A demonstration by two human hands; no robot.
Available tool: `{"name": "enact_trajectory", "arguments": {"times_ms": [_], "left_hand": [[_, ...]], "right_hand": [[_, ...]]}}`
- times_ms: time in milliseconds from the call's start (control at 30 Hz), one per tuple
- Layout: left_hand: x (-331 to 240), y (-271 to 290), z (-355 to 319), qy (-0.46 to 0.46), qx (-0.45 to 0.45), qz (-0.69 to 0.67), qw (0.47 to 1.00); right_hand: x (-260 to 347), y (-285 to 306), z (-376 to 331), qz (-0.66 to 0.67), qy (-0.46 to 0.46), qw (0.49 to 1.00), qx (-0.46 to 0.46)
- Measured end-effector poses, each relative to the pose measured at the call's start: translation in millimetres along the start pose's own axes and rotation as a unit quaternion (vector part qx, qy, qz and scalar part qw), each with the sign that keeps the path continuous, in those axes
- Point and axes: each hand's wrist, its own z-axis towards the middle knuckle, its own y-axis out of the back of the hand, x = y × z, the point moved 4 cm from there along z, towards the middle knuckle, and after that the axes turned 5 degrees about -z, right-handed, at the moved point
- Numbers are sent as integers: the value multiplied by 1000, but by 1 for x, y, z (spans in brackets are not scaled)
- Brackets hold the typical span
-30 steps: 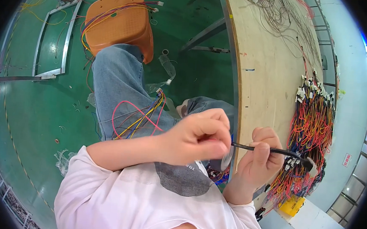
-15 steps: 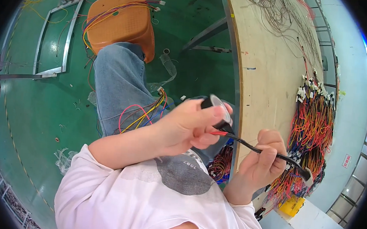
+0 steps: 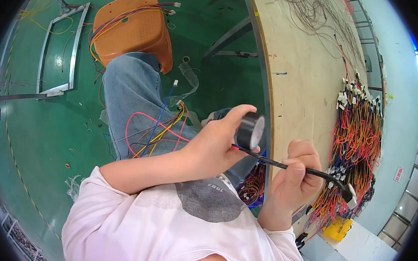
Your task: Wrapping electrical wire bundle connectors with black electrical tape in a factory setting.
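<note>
My left hand [image 3: 218, 140] is closed round a roll of black tape [image 3: 250, 130], its white core facing right. Passing just under the roll, a wire harness [image 3: 269, 160] is wrapped in black tape over its right stretch. My right hand [image 3: 297, 176] pinches this wrapped stretch between thumb and curled fingers. Beyond that hand the harness ends in a white connector [image 3: 351, 196]. Loose red, yellow and blue wires [image 3: 161, 133] at the other end spread over my leg, with small connectors on their tips. My left fingers partly hide where the tape meets the wires.
A wooden table [image 3: 297, 88] runs along my right, with a heap of bundled coloured harnesses [image 3: 354, 149] and thin wires [image 3: 316, 15] on it. Ahead stands an orange stool [image 3: 131, 30] with wires across it. A metal frame [image 3: 44, 48] is at the left.
The tape roll has swung upright and slightly down, and my left thumb has lifted off its face. A blue wire now stands up over my leg. My right hand keeps its grip.
</note>
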Motion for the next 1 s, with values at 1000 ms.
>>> {"name": "enact_trajectory", "arguments": {"times_ms": [1000], "left_hand": [[9, 2, 5, 303, 27, -486, 819]], "right_hand": [[-20, 18, 11, 154, -145, 975, -74]]}}
